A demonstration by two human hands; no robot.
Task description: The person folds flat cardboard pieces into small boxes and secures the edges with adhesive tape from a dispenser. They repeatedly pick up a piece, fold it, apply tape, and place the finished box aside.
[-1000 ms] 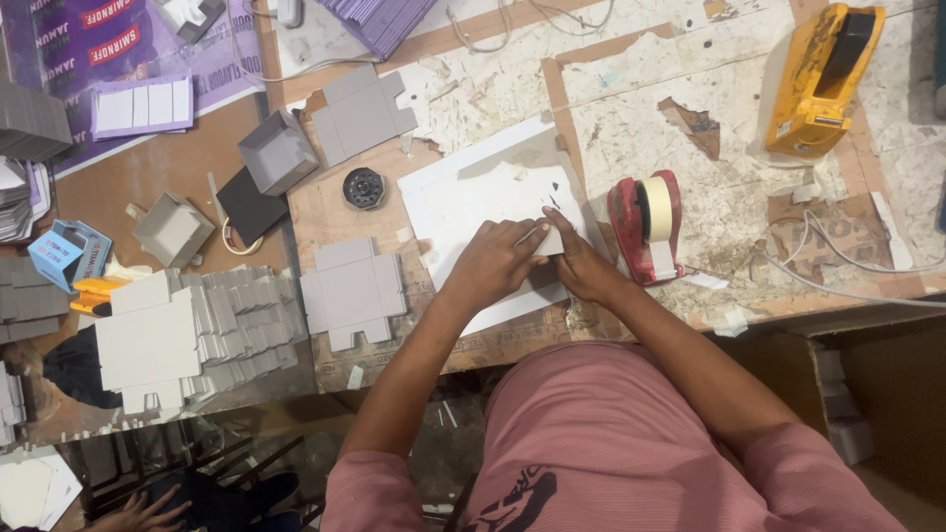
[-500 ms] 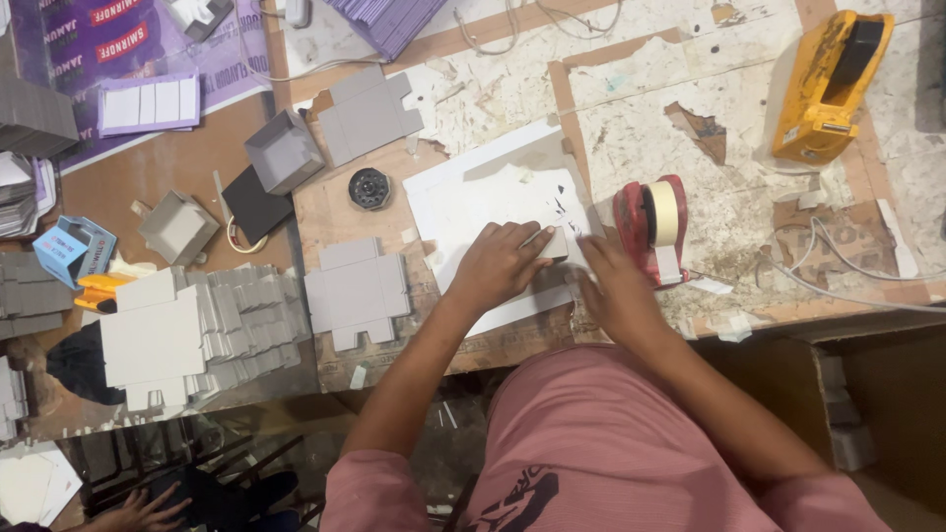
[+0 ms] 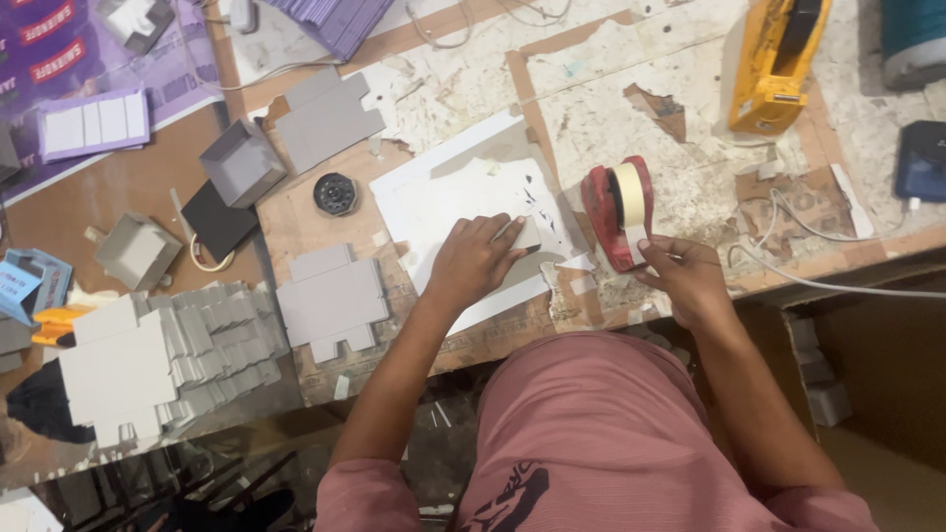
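- The white card (image 3: pixel 463 202) lies flat on the bench, near the front edge, in front of the person.
- The left hand (image 3: pixel 473 258) lies on the card's lower half, fingers bent and close, pressing a small white piece (image 3: pixel 527 233) down.
- The right hand (image 3: pixel 685 276) is just right of the card, at the bench's front edge. Its fingers pinch the loose end of the tape.
- The tape holder (image 3: pixel 616 212) is red and stands between the card and the right hand, with a cream roll in it.
- A flat grey cutout (image 3: pixel 333 300) lies left of the card, near but apart.
- A small black round thing (image 3: pixel 336 193) sits by the card's left edge.
- A big stack of grey cutouts (image 3: pixel 197 340) fills the far left front edge.
- A yellow tool (image 3: pixel 774 64) lies at the back right, well apart.
- The bare bench (image 3: pixel 631 118) behind the card leaves some open room.
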